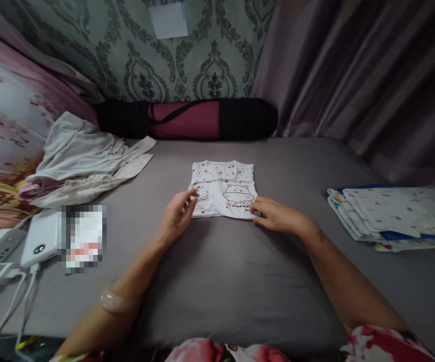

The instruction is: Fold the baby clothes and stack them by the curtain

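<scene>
A folded white garment (223, 193) lies flat on the grey bed sheet in front of me. Small dots cover its upper band, and a cartoon animal with lettering is printed on the lower right. My left hand (178, 213) is at the garment's left edge, its thumb and fingers apart and slightly blurred, with nothing in them. At the lower right corner, my right hand (276, 213) rests its fingertips on or against the cloth, thumb apart from the fingers. A stack of folded patterned clothes (394, 213) lies to the right.
Loose, crumpled light clothes (85, 156) lie at the left beside a floral pillow (6, 110). Nearer are a white power bank (42, 236), a power strip (1, 246) with cables, and a blurred-out packet (85, 239). A long black and maroon bag (187, 119) lies along the wall.
</scene>
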Action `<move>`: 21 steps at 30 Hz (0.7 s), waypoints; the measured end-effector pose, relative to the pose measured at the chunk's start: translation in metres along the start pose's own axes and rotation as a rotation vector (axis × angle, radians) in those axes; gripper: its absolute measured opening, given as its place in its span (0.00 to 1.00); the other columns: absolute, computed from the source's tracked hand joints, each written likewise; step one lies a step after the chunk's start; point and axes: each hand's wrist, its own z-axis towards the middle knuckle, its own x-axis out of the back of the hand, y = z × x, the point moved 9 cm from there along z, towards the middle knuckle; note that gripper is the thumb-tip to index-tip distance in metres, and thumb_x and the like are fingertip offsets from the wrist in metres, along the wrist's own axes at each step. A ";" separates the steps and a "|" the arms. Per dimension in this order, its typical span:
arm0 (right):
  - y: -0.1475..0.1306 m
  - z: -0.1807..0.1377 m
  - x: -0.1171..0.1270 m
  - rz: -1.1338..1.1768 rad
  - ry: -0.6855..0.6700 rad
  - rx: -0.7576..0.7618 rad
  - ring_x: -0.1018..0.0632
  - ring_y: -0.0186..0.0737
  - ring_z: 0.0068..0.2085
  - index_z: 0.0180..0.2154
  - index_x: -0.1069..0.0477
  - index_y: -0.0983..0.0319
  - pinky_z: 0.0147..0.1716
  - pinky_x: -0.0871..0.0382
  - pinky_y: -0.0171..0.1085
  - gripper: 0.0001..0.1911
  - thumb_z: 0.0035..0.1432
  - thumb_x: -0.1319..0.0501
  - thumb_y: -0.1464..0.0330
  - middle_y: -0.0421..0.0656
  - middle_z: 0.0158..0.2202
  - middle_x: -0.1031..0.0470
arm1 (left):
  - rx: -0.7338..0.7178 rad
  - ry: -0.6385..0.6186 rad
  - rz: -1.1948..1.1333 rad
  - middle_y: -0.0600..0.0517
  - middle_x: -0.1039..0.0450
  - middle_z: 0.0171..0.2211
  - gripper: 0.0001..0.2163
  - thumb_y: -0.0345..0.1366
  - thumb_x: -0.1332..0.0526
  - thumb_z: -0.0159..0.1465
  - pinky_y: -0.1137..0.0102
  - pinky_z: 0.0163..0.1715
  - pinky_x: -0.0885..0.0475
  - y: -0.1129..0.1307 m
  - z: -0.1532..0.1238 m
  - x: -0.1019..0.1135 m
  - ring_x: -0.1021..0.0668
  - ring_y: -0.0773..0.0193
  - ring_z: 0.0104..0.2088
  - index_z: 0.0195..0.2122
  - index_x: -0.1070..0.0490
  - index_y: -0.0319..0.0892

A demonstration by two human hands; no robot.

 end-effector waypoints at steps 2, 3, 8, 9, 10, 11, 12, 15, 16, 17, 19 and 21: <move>0.001 0.000 0.000 0.005 -0.007 -0.004 0.29 0.43 0.47 0.42 0.30 0.60 0.43 0.37 0.37 0.08 0.61 0.43 0.67 0.47 0.48 0.30 | 0.045 0.039 -0.061 0.43 0.34 0.58 0.22 0.35 0.47 0.67 0.64 0.48 0.30 -0.005 0.001 0.008 0.28 0.58 0.53 0.63 0.43 0.45; 0.001 -0.001 0.000 0.012 -0.010 0.000 0.29 0.43 0.47 0.43 0.30 0.60 0.44 0.37 0.37 0.08 0.61 0.43 0.67 0.46 0.48 0.30 | 0.046 0.000 -0.065 0.43 0.38 0.62 0.26 0.33 0.47 0.66 0.62 0.52 0.32 -0.006 0.001 0.008 0.31 0.57 0.56 0.65 0.47 0.45; 0.003 -0.002 0.002 0.013 -0.001 -0.006 0.29 0.42 0.48 0.43 0.31 0.60 0.45 0.38 0.36 0.09 0.58 0.42 0.71 0.46 0.49 0.31 | 0.000 -0.209 0.031 0.46 0.33 0.56 0.21 0.30 0.45 0.60 0.58 0.56 0.37 -0.004 -0.003 0.007 0.31 0.54 0.55 0.56 0.35 0.45; 0.004 -0.002 0.002 0.009 -0.003 -0.018 0.29 0.42 0.48 0.42 0.31 0.60 0.44 0.38 0.36 0.10 0.57 0.42 0.72 0.46 0.49 0.31 | -0.006 -0.247 0.060 0.47 0.30 0.53 0.17 0.32 0.44 0.60 0.57 0.56 0.38 -0.005 -0.004 0.006 0.30 0.54 0.53 0.52 0.32 0.45; 0.005 -0.003 0.001 0.007 -0.009 -0.034 0.29 0.42 0.48 0.42 0.31 0.60 0.44 0.38 0.35 0.10 0.57 0.42 0.72 0.46 0.49 0.31 | -0.006 -0.291 0.090 0.48 0.29 0.50 0.14 0.34 0.44 0.61 0.56 0.55 0.38 -0.008 -0.005 0.005 0.30 0.55 0.51 0.48 0.30 0.45; 0.006 -0.002 0.001 0.008 -0.016 -0.047 0.29 0.41 0.47 0.42 0.31 0.60 0.43 0.38 0.35 0.10 0.56 0.41 0.73 0.46 0.48 0.31 | 0.000 -0.336 0.117 0.49 0.28 0.48 0.11 0.37 0.43 0.62 0.56 0.55 0.39 -0.011 -0.006 0.003 0.30 0.55 0.50 0.45 0.29 0.46; 0.007 -0.002 0.000 0.010 -0.024 -0.058 0.28 0.41 0.47 0.41 0.31 0.60 0.42 0.38 0.35 0.10 0.56 0.41 0.73 0.45 0.48 0.31 | 0.007 -0.372 0.137 0.50 0.27 0.47 0.09 0.40 0.42 0.63 0.56 0.54 0.39 -0.015 -0.007 0.001 0.29 0.55 0.49 0.43 0.29 0.46; 0.008 -0.001 -0.001 0.007 -0.028 -0.070 0.28 0.40 0.46 0.41 0.31 0.60 0.42 0.38 0.34 0.10 0.56 0.41 0.73 0.45 0.49 0.31 | -0.010 -0.441 0.145 0.50 0.27 0.45 0.12 0.47 0.40 0.63 0.58 0.53 0.37 -0.024 -0.010 -0.003 0.29 0.56 0.47 0.41 0.27 0.46; 0.007 -0.001 -0.001 0.001 -0.024 -0.069 0.28 0.40 0.46 0.41 0.31 0.60 0.42 0.38 0.34 0.10 0.56 0.41 0.73 0.46 0.49 0.30 | -0.027 -0.450 0.135 0.49 0.27 0.46 0.12 0.47 0.40 0.63 0.59 0.52 0.36 -0.025 -0.010 -0.004 0.28 0.57 0.47 0.41 0.27 0.46; 0.006 -0.001 0.000 -0.008 -0.018 -0.070 0.28 0.40 0.46 0.41 0.31 0.60 0.42 0.38 0.34 0.09 0.57 0.42 0.73 0.46 0.49 0.30 | -0.049 -0.451 0.124 0.49 0.27 0.46 0.11 0.46 0.41 0.64 0.60 0.51 0.36 -0.026 -0.010 -0.005 0.28 0.58 0.47 0.41 0.26 0.46; 0.004 -0.002 0.001 -0.031 -0.002 -0.081 0.27 0.41 0.46 0.41 0.30 0.60 0.41 0.38 0.34 0.09 0.58 0.44 0.73 0.47 0.49 0.30 | -0.094 -0.439 0.114 0.49 0.26 0.46 0.10 0.44 0.42 0.65 0.63 0.49 0.34 -0.026 -0.010 -0.006 0.26 0.59 0.45 0.41 0.26 0.46; 0.001 -0.002 0.002 -0.064 0.016 -0.099 0.27 0.41 0.45 0.41 0.29 0.61 0.40 0.38 0.34 0.09 0.59 0.45 0.73 0.48 0.49 0.29 | -0.131 -0.417 0.123 0.49 0.26 0.45 0.09 0.41 0.43 0.66 0.65 0.47 0.33 -0.025 -0.010 -0.007 0.25 0.60 0.44 0.40 0.26 0.46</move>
